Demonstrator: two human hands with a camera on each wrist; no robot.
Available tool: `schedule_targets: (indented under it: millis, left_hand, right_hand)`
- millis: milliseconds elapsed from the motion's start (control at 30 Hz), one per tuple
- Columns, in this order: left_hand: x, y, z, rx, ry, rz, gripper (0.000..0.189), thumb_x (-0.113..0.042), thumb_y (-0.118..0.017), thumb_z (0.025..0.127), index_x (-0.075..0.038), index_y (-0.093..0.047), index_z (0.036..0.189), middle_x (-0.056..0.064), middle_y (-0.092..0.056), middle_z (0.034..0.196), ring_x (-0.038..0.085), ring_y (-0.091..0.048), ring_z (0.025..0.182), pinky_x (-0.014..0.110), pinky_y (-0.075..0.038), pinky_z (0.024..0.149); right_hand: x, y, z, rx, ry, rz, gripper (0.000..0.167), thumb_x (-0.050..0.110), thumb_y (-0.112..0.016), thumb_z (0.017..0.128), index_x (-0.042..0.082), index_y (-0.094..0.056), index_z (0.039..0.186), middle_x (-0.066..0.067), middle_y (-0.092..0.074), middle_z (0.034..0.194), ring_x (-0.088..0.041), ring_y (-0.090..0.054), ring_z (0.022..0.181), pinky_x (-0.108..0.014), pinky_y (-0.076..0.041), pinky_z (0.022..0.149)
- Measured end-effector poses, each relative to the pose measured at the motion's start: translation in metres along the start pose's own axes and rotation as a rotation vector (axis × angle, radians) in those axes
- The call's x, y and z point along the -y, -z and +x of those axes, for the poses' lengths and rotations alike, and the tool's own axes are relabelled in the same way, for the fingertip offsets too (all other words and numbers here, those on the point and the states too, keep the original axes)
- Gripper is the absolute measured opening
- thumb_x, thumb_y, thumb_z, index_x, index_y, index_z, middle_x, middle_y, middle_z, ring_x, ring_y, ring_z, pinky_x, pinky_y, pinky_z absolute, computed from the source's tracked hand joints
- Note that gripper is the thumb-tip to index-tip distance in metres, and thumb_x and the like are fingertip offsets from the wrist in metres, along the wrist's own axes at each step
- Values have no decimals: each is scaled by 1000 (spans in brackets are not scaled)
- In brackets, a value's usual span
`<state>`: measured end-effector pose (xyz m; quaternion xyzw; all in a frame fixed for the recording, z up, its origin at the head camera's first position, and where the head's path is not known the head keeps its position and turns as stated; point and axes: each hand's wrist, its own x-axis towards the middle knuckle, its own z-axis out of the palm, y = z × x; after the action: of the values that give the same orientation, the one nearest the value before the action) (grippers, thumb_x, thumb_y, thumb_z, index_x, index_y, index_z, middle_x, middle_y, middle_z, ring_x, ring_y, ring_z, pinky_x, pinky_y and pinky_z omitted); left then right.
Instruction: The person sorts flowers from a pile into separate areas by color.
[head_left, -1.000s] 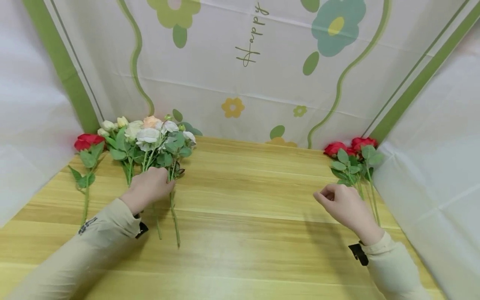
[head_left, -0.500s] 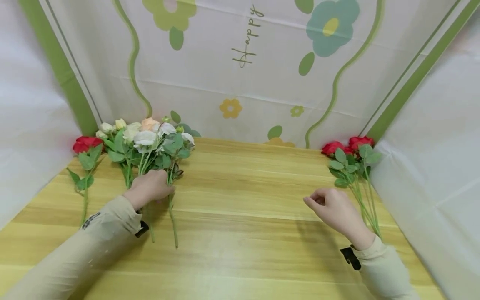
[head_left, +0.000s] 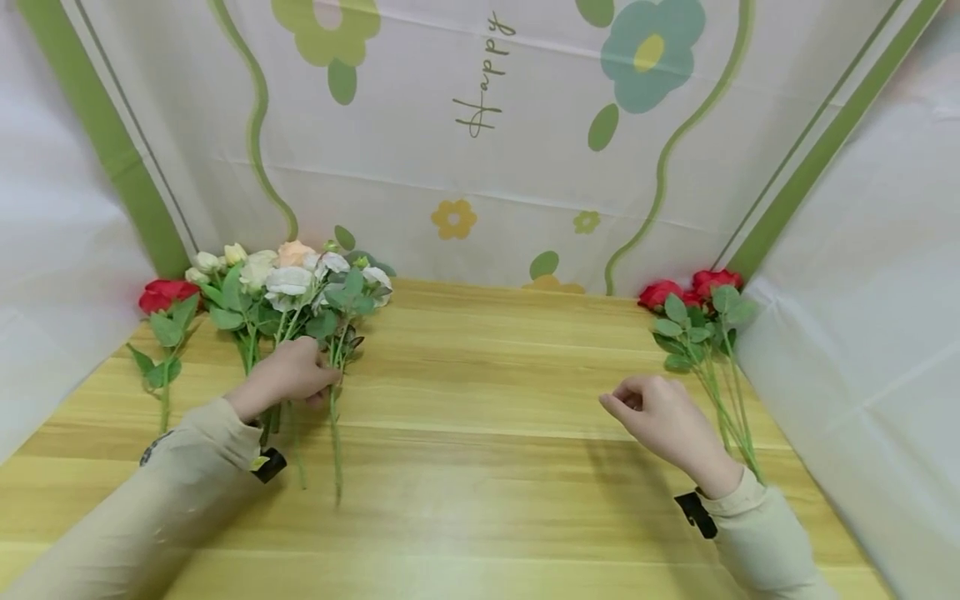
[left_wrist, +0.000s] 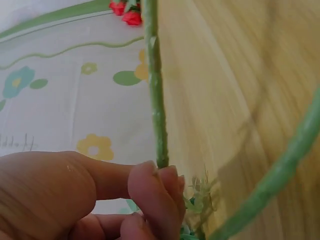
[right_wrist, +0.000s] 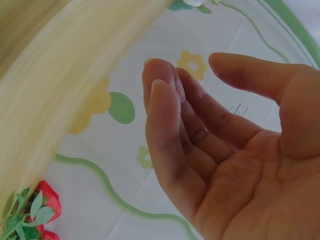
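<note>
At the left of the head view my left hand (head_left: 288,371) pinches a green flower stem (head_left: 335,450) between thumb and fingers. That stem (left_wrist: 156,100) stands up from the fingertips in the left wrist view, and a second green stem (left_wrist: 280,185) crosses the lower right. White flowers (head_left: 291,285) and a peach flower (head_left: 296,253) lie bunched just beyond the hand. Over the table to the right, my right hand (head_left: 667,425) holds nothing, its fingers loosely bent and the thumb apart. Red roses (head_left: 716,283) lie behind it at the far right corner.
A single red rose (head_left: 167,297) with a leafy stem lies at the left edge of the wooden table (head_left: 480,375). A printed white cloth (head_left: 420,142) rises along the back, and plain white cloth (head_left: 885,333) flanks the right side.
My left hand has moved slightly, and the stem it pinches has swung a little leftward at its lower end. The right hand has shifted left, away from the red roses. The view has turned slightly.
</note>
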<state>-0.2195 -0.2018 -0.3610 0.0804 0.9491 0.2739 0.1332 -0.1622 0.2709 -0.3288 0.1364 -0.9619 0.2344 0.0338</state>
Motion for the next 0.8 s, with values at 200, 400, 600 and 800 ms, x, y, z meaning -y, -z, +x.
schedule_targets:
  millis: [200,400,600,800]
  left_hand:
    - [5,2,-6,-21,-26,-119,48,-19,-57,100,-11,-55,53,2,-56,50,12,-41,42,29,-38,49]
    - [7,3,-8,-14,47,-240,44,-25,-56,101,-9,-61,61,5,-64,61,18,-53,52,30,-40,51]
    - [8,4,-8,-14,52,-355,41,-29,-53,103,-1,-69,78,8,-64,66,19,-56,59,31,-43,53]
    - [5,3,-9,-45,10,-462,46,-38,-54,102,5,-70,103,8,-63,70,15,-50,59,28,-38,52]
  right_hand:
    - [0,-1,-1,12,15,-2,18,24,-66,96,10,-73,87,6,-64,73,-11,-54,59,-34,-47,60]
    - [1,-2,-1,13,15,5,18,24,-66,96,11,-73,86,6,-64,72,-11,-53,58,-34,-46,59]
    - [1,-4,-1,17,20,1,17,22,-66,96,11,-73,85,7,-63,71,-11,-53,57,-33,-46,59]
    - [2,-5,-2,36,18,13,18,22,-66,96,12,-73,84,7,-63,70,-11,-53,56,-33,-46,57]
